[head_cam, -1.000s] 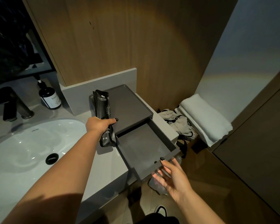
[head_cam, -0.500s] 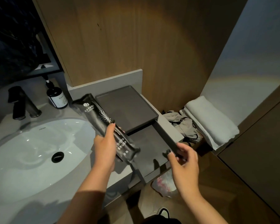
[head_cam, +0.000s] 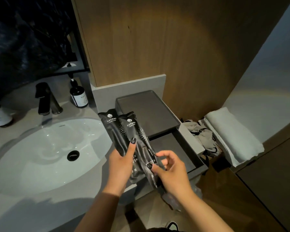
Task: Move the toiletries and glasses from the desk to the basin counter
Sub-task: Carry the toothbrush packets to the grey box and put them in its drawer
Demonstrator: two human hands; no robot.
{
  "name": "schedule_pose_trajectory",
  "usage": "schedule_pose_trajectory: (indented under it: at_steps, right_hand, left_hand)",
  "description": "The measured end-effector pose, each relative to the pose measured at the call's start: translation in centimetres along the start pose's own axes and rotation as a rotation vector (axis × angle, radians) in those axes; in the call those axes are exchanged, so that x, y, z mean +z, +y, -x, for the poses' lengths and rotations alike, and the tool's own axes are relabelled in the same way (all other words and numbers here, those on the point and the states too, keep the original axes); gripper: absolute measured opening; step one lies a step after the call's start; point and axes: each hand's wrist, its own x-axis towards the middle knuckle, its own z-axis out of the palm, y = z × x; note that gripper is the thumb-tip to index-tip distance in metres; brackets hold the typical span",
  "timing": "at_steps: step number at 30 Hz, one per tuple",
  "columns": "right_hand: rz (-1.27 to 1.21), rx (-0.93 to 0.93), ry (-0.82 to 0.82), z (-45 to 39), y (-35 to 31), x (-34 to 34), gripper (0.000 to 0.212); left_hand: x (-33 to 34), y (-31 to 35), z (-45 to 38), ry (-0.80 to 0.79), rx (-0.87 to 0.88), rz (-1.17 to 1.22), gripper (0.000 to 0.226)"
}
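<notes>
Two black toothbrush packets are fanned out above the counter edge. My left hand (head_cam: 122,162) grips the left packet (head_cam: 115,131), thumb pressed on its front. My right hand (head_cam: 170,171) pinches the lower part of the right packet (head_cam: 137,136) between thumb and fingers. Behind them stands a dark grey box (head_cam: 151,113) with its drawer (head_cam: 177,151) pulled out over the counter's end; the visible part of the drawer holds nothing. The grey basin counter (head_cam: 90,166) runs below the packets. No glasses are in view.
A white sink (head_cam: 40,153) with a black drain fills the left. A dark tap (head_cam: 45,99) and a pump bottle (head_cam: 78,96) stand behind it. A folded white towel (head_cam: 231,134) and crumpled grey cloth (head_cam: 203,136) lie on a lower shelf at right.
My right hand left the drawer front and came to the packets. The packets, earlier held as one bundle in my left hand, are now fanned apart between both hands.
</notes>
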Motion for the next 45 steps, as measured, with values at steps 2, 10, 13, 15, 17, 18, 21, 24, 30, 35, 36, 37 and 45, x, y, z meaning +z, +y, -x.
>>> schedule_pose_trajectory:
  at_steps: [2, 10, 13, 15, 17, 18, 21, 24, 30, 35, 36, 37, 45]
  right_hand:
    - [0.021, 0.057, -0.019, -0.3, -0.3, -1.5, 0.044]
    - [0.240, 0.291, -0.197, -1.1, -1.9, -12.0, 0.040]
    - [0.274, 0.334, -0.221, -1.8, -1.6, -13.2, 0.038]
    - [0.301, 0.360, -0.239, -2.5, -1.3, -13.1, 0.038]
    - [0.299, 0.363, -0.233, -3.4, -1.1, -12.4, 0.036]
    - [0.287, 0.364, -0.225, -3.8, -1.1, -11.8, 0.035]
    - [0.261, 0.383, -0.223, -5.0, -0.9, -9.2, 0.032]
    - [0.198, 0.404, -0.191, -6.4, 0.1, -6.0, 0.032]
    - [0.271, 0.387, -0.225, -7.9, 3.5, -2.0, 0.029]
    - [0.320, 0.341, -0.156, -8.8, 5.0, -1.3, 0.021]
    - [0.333, 0.326, -0.143, -8.9, 5.0, -1.3, 0.020]
    - [0.346, 0.313, -0.130, -9.0, 5.2, -1.3, 0.018]
    - [0.445, 0.129, -0.046, -9.0, 4.4, -2.1, 0.021]
  left_hand:
    - [-0.6, -0.4, -0.4, 0.016, -0.018, 0.024, 0.021]
    - [-1.5, -1.1, -1.7, 0.074, -0.192, 0.147, 0.009]
    - [-1.2, -1.3, -1.7, 0.047, -0.177, 0.119, 0.009]
    - [-0.7, -1.5, -1.6, 0.007, -0.164, 0.092, 0.007]
    - [-0.3, -1.8, -1.7, -0.023, -0.156, 0.056, 0.004]
    - [-0.2, -2.1, -1.8, -0.025, -0.148, 0.038, 0.004]
    - [0.2, -2.9, -2.1, -0.003, -0.130, 0.024, 0.004]
    - [0.7, -3.0, -2.0, 0.018, -0.122, 0.023, 0.007]
    - [0.7, -3.0, -2.3, 0.047, -0.069, -0.022, 0.007]
    - [0.5, -3.4, -2.4, 0.049, -0.094, -0.005, 0.009]
    - [0.5, -3.5, -2.5, 0.043, -0.101, 0.004, 0.007]
    - [0.5, -3.6, -2.5, 0.037, -0.102, 0.009, 0.007]
    - [0.6, -3.8, -1.9, -0.125, -0.087, 0.037, 0.042]
